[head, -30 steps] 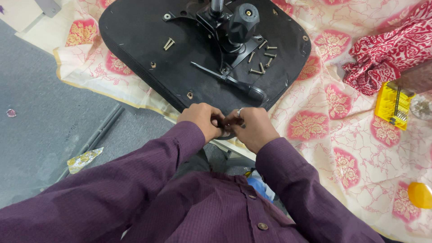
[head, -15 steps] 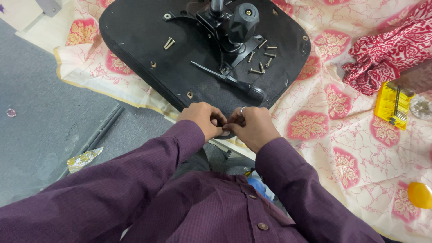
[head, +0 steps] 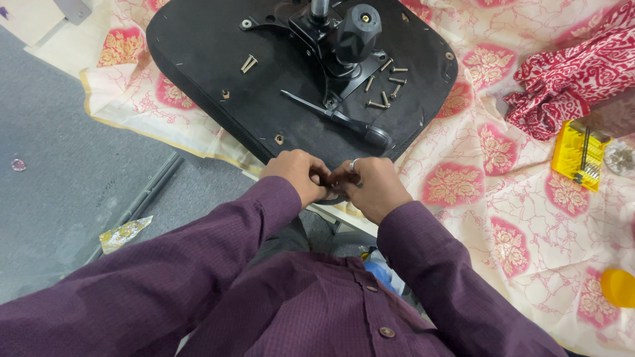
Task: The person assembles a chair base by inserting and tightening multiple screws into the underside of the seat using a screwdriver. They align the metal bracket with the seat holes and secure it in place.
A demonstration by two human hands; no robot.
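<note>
My left hand point(head: 297, 173) & right hand point(head: 368, 185) hide whatever small part I pinch; chair seat base point(head: 198, 66) and yellow lid point(head: 618, 287) cut off at frame edges.

Single view, head-worn camera. Looks steeply down and forward over wearer's chest and purple sleeves. Close range: left hand point(head: 296, 173) and right hand point(head: 370, 185) meet near frame centre, just below seat base point(head: 211, 59). Seat base fills upper middle, top edge cut off by frame. Cloth point(head: 503, 198) runs right and up to frame edge; grey floor point(head: 59, 172) fills left side. Wearer's torso occupies bottom of frame. No second view, so no shared part of scene.
</note>
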